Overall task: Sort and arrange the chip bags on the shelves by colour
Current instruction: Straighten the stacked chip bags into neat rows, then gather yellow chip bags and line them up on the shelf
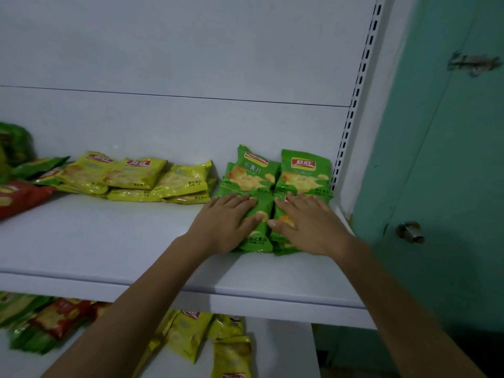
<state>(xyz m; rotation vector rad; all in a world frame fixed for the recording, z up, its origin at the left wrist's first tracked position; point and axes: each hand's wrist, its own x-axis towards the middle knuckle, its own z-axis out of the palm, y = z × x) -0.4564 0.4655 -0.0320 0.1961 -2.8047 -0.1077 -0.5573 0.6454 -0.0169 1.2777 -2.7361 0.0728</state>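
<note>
Head view. Left hand [226, 222]: grip spread, fingers straight, palm flat on the front-left pile of green chip bags [251, 174]. Right hand [308, 225]: grip likewise spread, flat on the front-right pile. Green chip bags: glossy, red logo, chip picture; four piles, two by two, touching, at the right end of the upper shelf [109, 241]. Yellow chip bags [136, 175]: overlapping row just left. Red bag [19, 197]: far left. Lower shelf [286, 350]: mixed bags [188, 336], yellow, red, green.

Dim, flat light; wide-angle bending at the edges, far-left bags [16, 148] blurred.
</note>
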